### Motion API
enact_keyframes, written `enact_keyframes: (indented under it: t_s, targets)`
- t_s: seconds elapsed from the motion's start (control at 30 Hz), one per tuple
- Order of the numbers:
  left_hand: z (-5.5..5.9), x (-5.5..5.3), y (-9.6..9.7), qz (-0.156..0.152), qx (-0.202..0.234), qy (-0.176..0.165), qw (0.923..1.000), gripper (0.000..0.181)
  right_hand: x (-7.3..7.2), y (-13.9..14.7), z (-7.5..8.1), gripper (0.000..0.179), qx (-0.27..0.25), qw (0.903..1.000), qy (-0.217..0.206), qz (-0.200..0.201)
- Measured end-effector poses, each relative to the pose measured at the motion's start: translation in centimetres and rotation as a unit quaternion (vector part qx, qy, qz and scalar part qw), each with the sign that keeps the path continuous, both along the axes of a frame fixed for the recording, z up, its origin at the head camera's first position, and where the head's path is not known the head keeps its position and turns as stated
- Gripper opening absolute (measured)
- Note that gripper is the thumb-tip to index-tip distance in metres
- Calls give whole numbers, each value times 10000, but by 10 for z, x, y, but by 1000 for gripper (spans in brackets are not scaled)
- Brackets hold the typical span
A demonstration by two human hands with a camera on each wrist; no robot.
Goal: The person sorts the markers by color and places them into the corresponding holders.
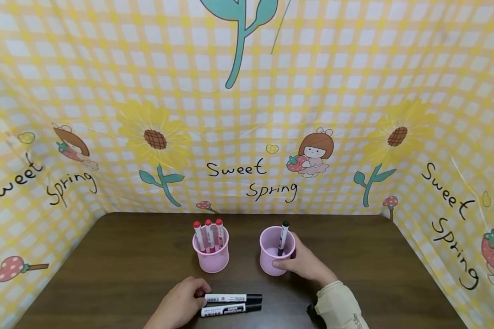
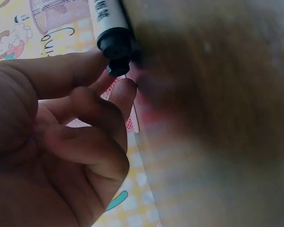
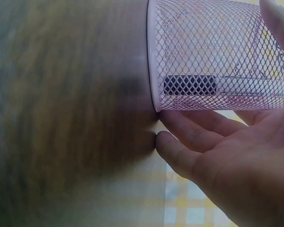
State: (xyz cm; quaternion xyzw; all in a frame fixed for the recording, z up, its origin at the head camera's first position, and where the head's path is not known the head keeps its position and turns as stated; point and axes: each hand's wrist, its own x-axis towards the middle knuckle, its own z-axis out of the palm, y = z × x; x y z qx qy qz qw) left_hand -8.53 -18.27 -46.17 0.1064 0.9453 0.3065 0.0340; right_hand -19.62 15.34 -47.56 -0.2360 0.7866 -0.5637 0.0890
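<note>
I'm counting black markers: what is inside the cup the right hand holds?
One black-capped marker leans inside the pink cup, its capped end above the rim. In the head view, the cup's near wall hides the nearest part of its floor.

Pink mesh cups (image 1: 214,264): two. Red-capped markers (image 1: 210,236): three, all in one cup. Black-capped markers (image 1: 226,298): three in total, comprising one in the second cup (image 1: 267,266) and two on the one table (image 1: 148,246). Hands in view: two, namely one left hand (image 1: 180,300) and one right hand (image 1: 308,264). Printed motifs on the cloth (image 1: 247,114): two sunflower heads (image 1: 154,139), three girl figures (image 1: 314,153), one of them cut off at the right edge, and three "Sweet Spring" captions (image 1: 237,170).
</note>
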Motion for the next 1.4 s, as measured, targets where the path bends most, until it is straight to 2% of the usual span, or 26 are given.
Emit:
enact_keyframes:
  t_s: [0.23, 0.37, 0.53, 0.73, 0.97, 1.1, 1.2, 1.4]
  targets:
    - [-3, 0, 4, 34, -149, 219, 9996, 23, 0, 0, -1, 86, 22, 10000, -19, -56]
    - [-1, -1, 5, 47, -164, 125, 9998, 23, 0, 0, -1, 84, 4, 10000, -88, -20]
    - [4, -4, 3, 118, 41, -143, 9998, 21, -1, -1, -2, 83, -13, 9999, -104, 30]
    - [8, -4, 0, 211, 376, -67, 9990, 19, -1, 0, -1, 82, 42, 9999, -99, -18]
    - [10, -6, 1, 261, 598, -188, 9977, 16, -1, 1, -3, 84, 21, 10000, -63, -46]
    - [16, -4, 3, 296, 690, -89, 9971, 16, -1, 2, -4, 85, -44, 10000, -51, 9]
    - [22, -2, 7, 363, 680, 108, 9970, 16, -1, 2, -4, 85, -55, 10000, -76, 22]
    - [39, 4, 17, 426, 724, 345, 9959, 15, 0, 1, -2, 85, 38, 10000, -91, 1]
